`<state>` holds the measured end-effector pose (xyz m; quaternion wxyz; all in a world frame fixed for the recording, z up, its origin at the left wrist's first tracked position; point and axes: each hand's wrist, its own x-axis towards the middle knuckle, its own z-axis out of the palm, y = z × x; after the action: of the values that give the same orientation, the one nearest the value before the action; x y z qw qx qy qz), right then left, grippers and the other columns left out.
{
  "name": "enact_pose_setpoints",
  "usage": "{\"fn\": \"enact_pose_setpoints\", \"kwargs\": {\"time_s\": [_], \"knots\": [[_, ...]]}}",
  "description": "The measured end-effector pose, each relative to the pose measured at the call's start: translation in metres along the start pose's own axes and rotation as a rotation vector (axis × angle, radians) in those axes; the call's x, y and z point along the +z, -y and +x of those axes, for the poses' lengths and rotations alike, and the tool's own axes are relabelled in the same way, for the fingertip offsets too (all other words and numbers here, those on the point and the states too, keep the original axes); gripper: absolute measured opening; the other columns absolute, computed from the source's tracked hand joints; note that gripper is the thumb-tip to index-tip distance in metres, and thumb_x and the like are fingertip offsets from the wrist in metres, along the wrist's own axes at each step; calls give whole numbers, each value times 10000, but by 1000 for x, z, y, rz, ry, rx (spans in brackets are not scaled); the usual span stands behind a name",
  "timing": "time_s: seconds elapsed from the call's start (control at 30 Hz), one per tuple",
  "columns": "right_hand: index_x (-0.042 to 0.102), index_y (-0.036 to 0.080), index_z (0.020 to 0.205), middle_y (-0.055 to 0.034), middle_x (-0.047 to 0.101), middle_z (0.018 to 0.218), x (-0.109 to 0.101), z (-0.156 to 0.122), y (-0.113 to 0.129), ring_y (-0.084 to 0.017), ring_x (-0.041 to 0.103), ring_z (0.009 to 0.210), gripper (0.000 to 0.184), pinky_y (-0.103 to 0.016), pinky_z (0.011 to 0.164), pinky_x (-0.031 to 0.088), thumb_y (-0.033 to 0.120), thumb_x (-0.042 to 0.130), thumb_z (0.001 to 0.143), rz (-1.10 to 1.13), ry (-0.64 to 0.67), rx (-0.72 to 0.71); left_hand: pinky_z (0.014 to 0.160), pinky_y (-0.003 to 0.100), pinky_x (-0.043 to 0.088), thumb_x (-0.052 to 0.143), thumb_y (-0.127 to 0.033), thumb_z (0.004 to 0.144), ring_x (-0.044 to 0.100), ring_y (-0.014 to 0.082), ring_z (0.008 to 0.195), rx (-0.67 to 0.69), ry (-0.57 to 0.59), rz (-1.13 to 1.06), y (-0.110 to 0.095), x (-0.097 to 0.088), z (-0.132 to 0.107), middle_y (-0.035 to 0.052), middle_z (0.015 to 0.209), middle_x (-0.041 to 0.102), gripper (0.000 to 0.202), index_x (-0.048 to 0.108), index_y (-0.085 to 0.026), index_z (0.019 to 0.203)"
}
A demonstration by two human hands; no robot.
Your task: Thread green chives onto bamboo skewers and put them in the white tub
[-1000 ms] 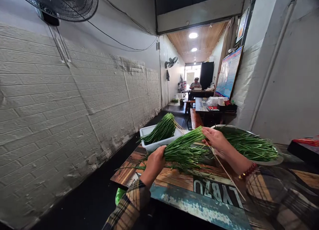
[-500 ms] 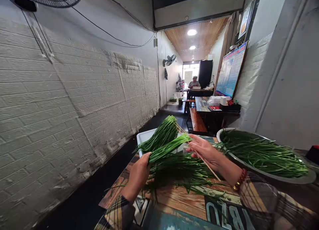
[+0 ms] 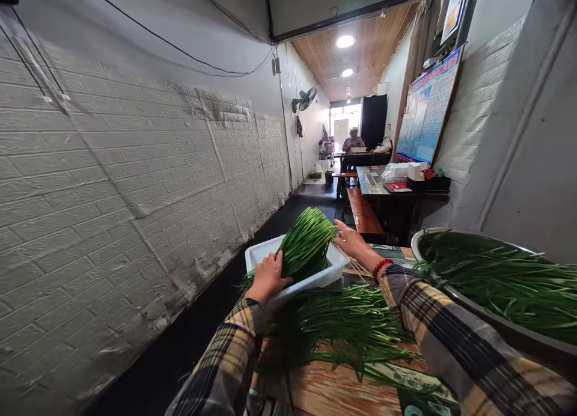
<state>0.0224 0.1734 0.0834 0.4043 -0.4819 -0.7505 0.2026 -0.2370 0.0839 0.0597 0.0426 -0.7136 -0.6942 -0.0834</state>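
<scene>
My left hand [image 3: 268, 276] is closed around the stalk end of a bundle of green chives [image 3: 306, 244] that lies in a white plastic tub [image 3: 331, 273]. At the bundle's far tip, my right hand [image 3: 350, 239] rests on the tub's right rim with its fingers closed on thin wooden skewers [image 3: 356, 264]. A loose pile of chives [image 3: 342, 323] is spread on the wooden table [image 3: 329, 392] between my plaid sleeves. More chives fill a big metal basin [image 3: 455, 296] at the right.
A white brick wall runs along the left beside a dark floor aisle. Further tables and a bench [image 3: 363, 214] stand behind, with a seated person [image 3: 353, 140] at the far end. A poster board [image 3: 426, 109] leans on the right wall.
Both hands have carried the chive bundle forward from above the table and laid it in the white tub. The camera has moved closer to the tub.
</scene>
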Motion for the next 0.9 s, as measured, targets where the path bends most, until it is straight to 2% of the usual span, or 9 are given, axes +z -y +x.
{"fn": "enact_pose_setpoints", "kwargs": {"time_s": [0.1,0.2,0.37,0.5,0.6,0.7,0.8,0.9], "knots": [[516,147,1322,-154,633,1259,3,-8,-16,-234,670,976,549,-362,897,485,105,591,780,-71,14,8,926,393,422,684,-444,714,517,329,1174,9,74,-27,6,13,6,197,1290,511,785,401,-128,1374],[496,153,1342,-144,624,1275,-6,-17,-20,-236,664,1001,550,-359,904,482,124,584,799,-115,3,5,917,397,438,670,-475,722,519,328,1183,30,111,-47,12,12,5,185,1302,518,776,416,-145,1376],[525,154,1310,-138,654,1224,-30,-41,-6,-230,684,936,487,-367,869,506,179,582,826,-124,-37,-15,935,434,439,669,-413,744,528,331,1186,99,81,-35,15,-17,-12,156,1308,545,660,487,-180,1334],[538,161,1289,-126,667,1199,-53,-77,4,-217,679,939,475,-351,844,521,178,581,816,-74,-55,-32,996,479,395,650,-335,781,505,344,1218,128,5,1,5,-42,-38,166,1337,532,550,532,-175,1294],[547,180,1277,-106,686,1161,-74,-112,5,-193,684,885,457,-322,782,538,181,565,821,-23,-62,-27,1014,433,403,561,-334,857,532,289,1197,218,-138,-122,-11,-51,-62,144,1291,573,431,562,-171,1256],[574,182,1247,-88,716,1081,-95,-156,-3,-176,687,832,421,-309,771,536,186,554,827,17,-67,-6,945,373,472,529,-358,877,620,233,1052,319,-234,-412,-38,-46,-87,119,1122,665,371,615,-149,1171],[622,160,1185,-88,738,976,-110,-205,-16,-185,696,807,351,-307,758,537,256,541,857,55,-39,43,862,346,518,541,-340,864,665,212,936,349,-140,-592,-72,-28,-114,112,1027,705,331,651,-131,1097],[661,145,1132,-85,747,915,-119,-255,-29,-197,699,764,338,-302,709,535,319,516,881,67,47,121,824,333,534,565,-313,849,680,204,892,370,-23,-659,-106,-9,-138,100,993,725,293,671,-146,1065]]}}
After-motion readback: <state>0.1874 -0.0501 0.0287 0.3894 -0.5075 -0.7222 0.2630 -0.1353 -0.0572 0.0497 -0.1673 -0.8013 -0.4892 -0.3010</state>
